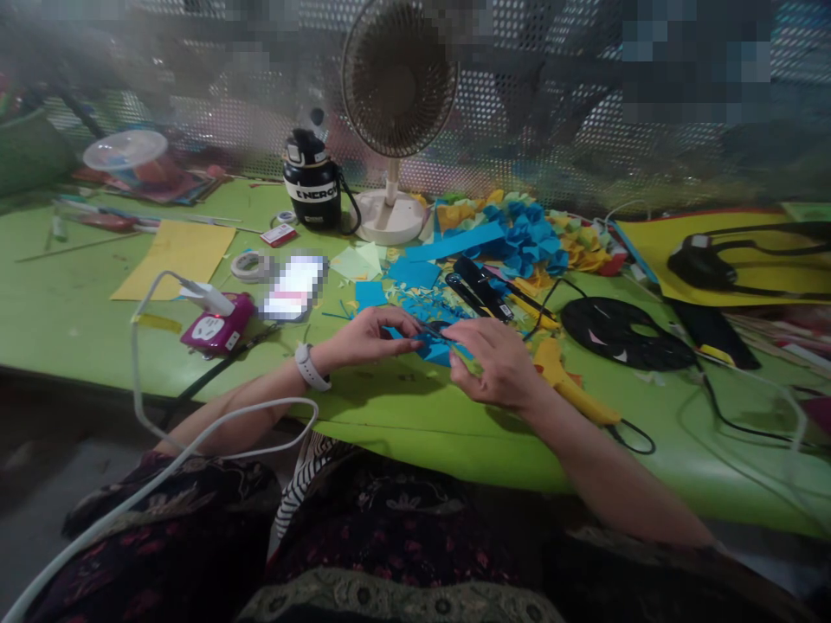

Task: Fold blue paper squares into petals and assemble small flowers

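Observation:
My left hand (382, 336), with a white band on its wrist, is pinched closed over the table's front part. My right hand (494, 359) faces it with curled fingers, the thumb a little apart from the forefinger. Between the fingertips is a small, thin dark thing (431, 331), too dim to name. Just under the hands lies a blue paper piece (436, 353). Blue and yellow paper snippets (425, 303) are scattered behind them. A black stapler (479, 287) rests just beyond my right hand, and a yellow glue gun (571, 385) lies beside that forearm.
A fan (389, 216), a black bottle (315, 186) and a heap of blue and yellow paper cuttings (525, 234) stand at the back. On the left are a phone (295, 287), a tape roll (250, 266) and a purple socket block (217, 327). A white cable (214, 424) crosses my left forearm.

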Motion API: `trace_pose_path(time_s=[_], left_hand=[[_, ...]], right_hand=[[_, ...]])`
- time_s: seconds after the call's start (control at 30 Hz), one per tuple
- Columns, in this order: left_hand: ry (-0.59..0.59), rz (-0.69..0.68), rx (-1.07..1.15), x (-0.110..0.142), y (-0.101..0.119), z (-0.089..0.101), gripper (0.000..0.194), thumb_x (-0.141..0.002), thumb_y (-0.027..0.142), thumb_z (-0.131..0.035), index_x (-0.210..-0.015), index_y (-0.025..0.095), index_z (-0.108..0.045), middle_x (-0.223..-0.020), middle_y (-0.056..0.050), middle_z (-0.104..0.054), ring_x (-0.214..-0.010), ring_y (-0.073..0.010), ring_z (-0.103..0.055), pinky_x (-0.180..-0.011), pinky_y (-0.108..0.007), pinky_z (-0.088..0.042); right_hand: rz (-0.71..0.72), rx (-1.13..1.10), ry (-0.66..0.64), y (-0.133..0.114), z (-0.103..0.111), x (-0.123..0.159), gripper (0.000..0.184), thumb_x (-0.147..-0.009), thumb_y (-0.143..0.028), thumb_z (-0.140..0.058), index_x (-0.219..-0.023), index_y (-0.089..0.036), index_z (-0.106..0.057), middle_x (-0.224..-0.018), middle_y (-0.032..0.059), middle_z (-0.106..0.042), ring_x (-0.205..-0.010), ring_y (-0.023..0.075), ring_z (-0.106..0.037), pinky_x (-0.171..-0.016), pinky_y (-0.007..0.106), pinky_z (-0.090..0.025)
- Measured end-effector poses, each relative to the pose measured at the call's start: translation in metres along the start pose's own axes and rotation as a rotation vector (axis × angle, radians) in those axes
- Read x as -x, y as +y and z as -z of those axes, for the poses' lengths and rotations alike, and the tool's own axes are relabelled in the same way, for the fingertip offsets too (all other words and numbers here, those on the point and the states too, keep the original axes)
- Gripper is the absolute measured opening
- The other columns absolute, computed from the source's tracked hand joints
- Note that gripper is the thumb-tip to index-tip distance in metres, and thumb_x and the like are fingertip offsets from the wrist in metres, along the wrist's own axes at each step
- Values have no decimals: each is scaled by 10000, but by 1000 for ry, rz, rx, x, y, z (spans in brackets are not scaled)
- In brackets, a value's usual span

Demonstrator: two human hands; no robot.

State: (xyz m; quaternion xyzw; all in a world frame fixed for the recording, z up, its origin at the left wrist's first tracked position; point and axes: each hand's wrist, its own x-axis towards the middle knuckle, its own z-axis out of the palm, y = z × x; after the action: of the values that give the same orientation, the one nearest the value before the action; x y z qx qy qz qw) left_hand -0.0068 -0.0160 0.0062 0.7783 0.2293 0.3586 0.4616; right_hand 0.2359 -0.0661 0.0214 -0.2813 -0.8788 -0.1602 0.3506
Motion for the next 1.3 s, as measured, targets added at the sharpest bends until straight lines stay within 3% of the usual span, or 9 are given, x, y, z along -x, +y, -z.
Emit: trace_pose_path(time_s=[0.43,0.67,1.13,1.3], left_hand=[[77,-96,-110,3,3,-6,161,-875,325,-707,-817,177,-724,-1003,-117,-760,-979,-191,-709,-879,-351,-589],[78,-145,-143,3,6,-6,148,-894,311,-693,-835,181,-729,-1018,-119,-762,-1005,-196,-713,-919,-375,-584],[75,-126,-159,2,6,-6,164,-893,321,-695,-832,175,-734,-1017,-120,-758,-1001,-193,-717,-904,-350,-585],[64,-170,-175,2,8,-6,147,-898,303,-685,-832,180,-730,-1008,-120,-762,-986,-193,-718,-910,-369,-583]], right_hand=[[-86,-113,-5,-2,-8,0,75,-931,-196,-624,-1003,-210,-641,-965,82,-727,-910,217,-680,-814,376,-575],[-136,-175,9,-1,-10,3,155,-914,-204,-636,-1067,-211,-662,-1013,98,-732,-958,242,-682,-874,435,-577],[-218,-212,-8,-3,-9,0,97,-929,-180,-624,-981,-226,-693,-996,77,-756,-925,222,-710,-914,450,-587],[-175,-189,30,-3,-9,-1,100,-931,-166,-629,-978,-220,-699,-967,67,-764,-905,207,-720,-944,450,-579]])
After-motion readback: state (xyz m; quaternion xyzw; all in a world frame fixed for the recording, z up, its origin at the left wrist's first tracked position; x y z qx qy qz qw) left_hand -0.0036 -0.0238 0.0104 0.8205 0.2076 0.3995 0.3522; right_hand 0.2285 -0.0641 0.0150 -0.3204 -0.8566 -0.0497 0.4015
